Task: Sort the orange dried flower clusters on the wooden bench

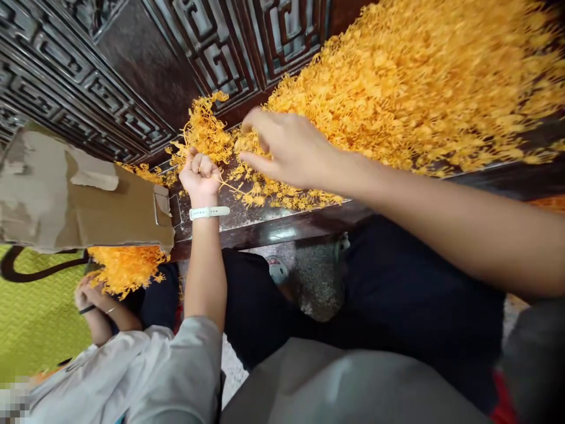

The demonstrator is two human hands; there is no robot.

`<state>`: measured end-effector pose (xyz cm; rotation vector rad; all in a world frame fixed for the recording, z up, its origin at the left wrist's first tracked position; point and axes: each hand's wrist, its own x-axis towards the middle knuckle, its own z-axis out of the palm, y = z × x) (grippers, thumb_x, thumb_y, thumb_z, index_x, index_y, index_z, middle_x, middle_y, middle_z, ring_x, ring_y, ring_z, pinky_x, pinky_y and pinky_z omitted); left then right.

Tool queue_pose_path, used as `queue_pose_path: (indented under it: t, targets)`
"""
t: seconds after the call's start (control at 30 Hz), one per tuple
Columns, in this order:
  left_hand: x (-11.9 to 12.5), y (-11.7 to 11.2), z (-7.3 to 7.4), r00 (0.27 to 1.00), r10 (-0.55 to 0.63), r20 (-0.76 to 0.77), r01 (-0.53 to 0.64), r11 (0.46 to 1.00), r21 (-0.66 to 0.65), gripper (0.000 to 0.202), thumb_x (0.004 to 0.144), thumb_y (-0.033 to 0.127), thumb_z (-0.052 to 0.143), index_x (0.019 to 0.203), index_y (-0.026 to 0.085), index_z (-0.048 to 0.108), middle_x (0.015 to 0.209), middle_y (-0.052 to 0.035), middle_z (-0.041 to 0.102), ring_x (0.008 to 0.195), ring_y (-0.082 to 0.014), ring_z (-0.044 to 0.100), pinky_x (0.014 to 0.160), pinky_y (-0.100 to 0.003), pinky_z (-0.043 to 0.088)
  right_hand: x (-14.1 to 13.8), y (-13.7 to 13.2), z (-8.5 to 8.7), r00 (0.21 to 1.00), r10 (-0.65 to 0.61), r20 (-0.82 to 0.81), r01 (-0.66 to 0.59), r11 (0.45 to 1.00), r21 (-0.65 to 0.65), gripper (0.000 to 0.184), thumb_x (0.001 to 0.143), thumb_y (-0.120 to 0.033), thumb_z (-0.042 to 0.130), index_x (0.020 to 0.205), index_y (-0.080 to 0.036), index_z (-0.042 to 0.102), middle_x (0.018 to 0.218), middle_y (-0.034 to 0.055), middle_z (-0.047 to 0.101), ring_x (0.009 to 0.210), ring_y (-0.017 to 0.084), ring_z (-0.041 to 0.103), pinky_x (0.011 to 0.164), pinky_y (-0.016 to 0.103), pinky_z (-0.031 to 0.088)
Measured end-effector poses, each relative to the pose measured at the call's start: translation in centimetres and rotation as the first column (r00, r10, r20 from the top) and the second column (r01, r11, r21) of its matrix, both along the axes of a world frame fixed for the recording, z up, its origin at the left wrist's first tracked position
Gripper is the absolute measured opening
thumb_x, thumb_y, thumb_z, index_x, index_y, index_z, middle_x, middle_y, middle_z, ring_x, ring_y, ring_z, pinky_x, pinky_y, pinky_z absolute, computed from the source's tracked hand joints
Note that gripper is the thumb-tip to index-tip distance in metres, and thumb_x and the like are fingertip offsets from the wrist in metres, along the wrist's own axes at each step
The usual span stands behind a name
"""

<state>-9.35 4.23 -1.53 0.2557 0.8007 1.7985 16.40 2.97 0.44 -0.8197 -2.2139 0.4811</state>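
Left hand curled round yellow stem; right hand open, nearer flower pile, stretching lengthwise toward two o'clock.

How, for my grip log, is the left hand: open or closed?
Closed: the left hand has curled fingers, a yellow strand emerging from it.

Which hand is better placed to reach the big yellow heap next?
Probably the right hand: nearer the big yellow heap and partly open, while the left hand is closed on a yellow strand.
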Motion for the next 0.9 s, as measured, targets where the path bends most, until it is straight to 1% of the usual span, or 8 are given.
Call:
queue_pose_path:
  t: [0.1, 0.2, 0.27, 0.43, 0.53, 0.63, 0.73, 0.9]
  targets:
    - [0.4, 0.3, 0.3, 0.999, 0.032, -0.003, -0.032, 0.999, 0.027, 0.043, 0.120, 0.021, 0.028, 0.084, 0.019, 0.052, 0.049, 0.0108, 0.025, 0.035, -0.0076, 0.023, 0.037, -0.017, 0.020, 1.0, 3.5, -1.2, 0.981, -0.185, -0.056, 0.175, 0.973, -0.151, 0.054, 0.099, -0.053, 0.070, 0.139, -0.020, 0.056, 0.126, 0.0187, 0.063, 0.126, 0.037, 0.058, 0.102, 0.049, 0.051]
    - [0.7, 0.8, 0.1, 0.997, 0.071, -0.007, -0.070, 0.992, 0.100, 0.040, 0.120, 0.022, 0.029, 0.086, 0.020, 0.050, 0.049, 0.0112, 0.025, 0.036, -0.0087, 0.023, 0.038, -0.017, 0.020, 0.2, 3.4, -2.3, 0.987, -0.156, -0.044, 0.127, 0.914, -0.386, 0.050, 0.103, -0.065, 0.059, 0.126, -0.020, 0.060, 0.117, 0.0169, 0.063, 0.121, 0.036, 0.061, 0.102, 0.051, 0.052]
    - [0.7, 1.1, -0.3, 0.995, 0.078, -0.055, -0.071, 0.990, 0.120, 0.039, 0.120, 0.021, 0.026, 0.086, 0.021, 0.048, 0.049, 0.0110, 0.024, 0.038, -0.0102, 0.022, 0.040, -0.018, 0.021, -1.1, 2.3, -2.9, 0.995, -0.059, -0.081, 0.001, 0.815, -0.579, 0.054, 0.106, -0.072, 0.049, 0.112, -0.020, 0.061, 0.103, 0.0128, 0.064, 0.105, 0.031, 0.065, 0.091, 0.046, 0.056]
    - [-0.6, 1.3, -1.5, 0.982, 0.053, -0.182, -0.021, 0.985, 0.173, 0.040, 0.118, 0.021, 0.021, 0.086, 0.022, 0.045, 0.050, 0.0099, 0.020, 0.040, -0.0123, 0.019, 0.042, -0.019, 0.022, -3.7, -0.5, -3.5, 0.930, 0.076, -0.360, -0.359, 0.407, -0.840, 0.046, 0.104, -0.064, 0.062, 0.089, -0.021, 0.054, 0.072, -0.0002, 0.049, 0.060, 0.013, 0.049, 0.054, 0.029, 0.044]
    - [-2.3, 1.2, -1.8, 0.966, 0.082, -0.244, -0.021, 0.970, 0.244, 0.042, 0.117, 0.020, 0.017, 0.084, 0.023, 0.043, 0.052, 0.0096, 0.017, 0.041, -0.0126, 0.014, 0.042, -0.018, 0.021, -3.9, -1.2, -3.0, 0.884, 0.088, -0.459, -0.462, 0.322, -0.827, 0.045, 0.101, -0.052, 0.073, 0.078, -0.021, 0.051, 0.061, -0.0065, 0.032, 0.051, 0.008, 0.027, 0.046, 0.025, 0.026]
    - [-4.0, 1.2, -1.8, 0.968, 0.104, -0.230, -0.044, 0.967, 0.252, 0.042, 0.116, 0.020, 0.017, 0.083, 0.023, 0.043, 0.051, 0.0100, 0.017, 0.041, -0.0127, 0.011, 0.041, -0.018, 0.019, -4.1, -2.0, -2.5, 0.871, 0.139, -0.471, -0.492, 0.236, -0.838, 0.045, 0.100, -0.051, 0.075, 0.076, -0.019, 0.054, 0.058, -0.0066, 0.034, 0.050, 0.007, 0.024, 0.044, 0.024, 0.019]
    - [-4.9, 1.1, -1.4, 0.975, 0.110, -0.192, -0.065, 0.973, 0.223, 0.042, 0.115, 0.017, 0.017, 0.083, 0.023, 0.044, 0.049, 0.0100, 0.018, 0.040, -0.0126, 0.011, 0.040, -0.019, 0.017, -4.9, -3.4, -1.9, 0.896, 0.138, -0.422, -0.442, 0.201, -0.874, 0.045, 0.105, -0.052, 0.066, 0.076, -0.020, 0.052, 0.059, -0.0041, 0.042, 0.048, 0.007, 0.027, 0.043, 0.025, 0.019]
    - [-4.5, 0.9, -0.5, 0.986, 0.089, -0.142, -0.063, 0.981, 0.181, 0.040, 0.115, 0.014, 0.019, 0.086, 0.022, 0.045, 0.048, 0.0108, 0.022, 0.039, -0.0106, 0.014, 0.041, -0.018, 0.017, -5.9, -5.4, -0.3, 0.913, 0.207, -0.353, -0.407, 0.367, -0.837, 0.048, 0.110, -0.046, 0.056, 0.070, -0.020, 0.047, 0.059, -0.0009, 0.048, 0.048, 0.009, 0.034, 0.047, 0.028, 0.023]
